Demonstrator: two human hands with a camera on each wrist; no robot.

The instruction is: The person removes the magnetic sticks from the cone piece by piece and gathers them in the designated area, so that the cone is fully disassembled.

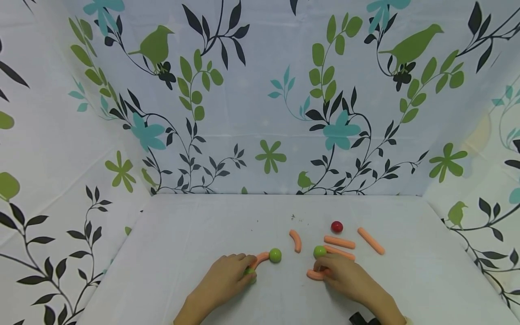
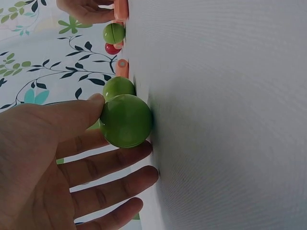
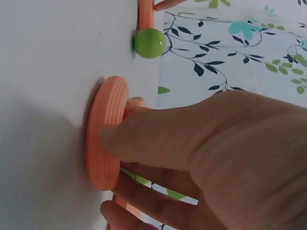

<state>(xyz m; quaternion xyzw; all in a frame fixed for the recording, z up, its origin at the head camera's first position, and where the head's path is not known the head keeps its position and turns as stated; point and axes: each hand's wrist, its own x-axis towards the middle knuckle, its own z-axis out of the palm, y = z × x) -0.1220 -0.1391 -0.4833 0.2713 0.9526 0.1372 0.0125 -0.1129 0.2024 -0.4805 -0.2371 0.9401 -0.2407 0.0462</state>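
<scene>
My left hand (image 1: 229, 277) pinches a green ball (image 2: 125, 120) between thumb and fingers, low at the white table. The ball sits at the near end of a curved orange piece (image 1: 263, 257), and a second green ball (image 1: 275, 255) lies at that piece's far end. To the right, my right hand (image 1: 345, 275) grips another curved orange piece (image 3: 103, 134), with grooves along its side and the thumb lying across it. Just beyond those fingers is a third green ball (image 1: 319, 251), beside a straight orange stick (image 1: 343, 253) partly covered by the hand.
A red ball (image 1: 336, 226) lies behind another straight orange stick (image 1: 339, 242). Further right, a third stick (image 1: 371, 240) is slanted. One curved orange piece (image 1: 295, 241) lies between the hands. Patterned cloth (image 1: 260, 113) stands around the white table (image 1: 203, 216).
</scene>
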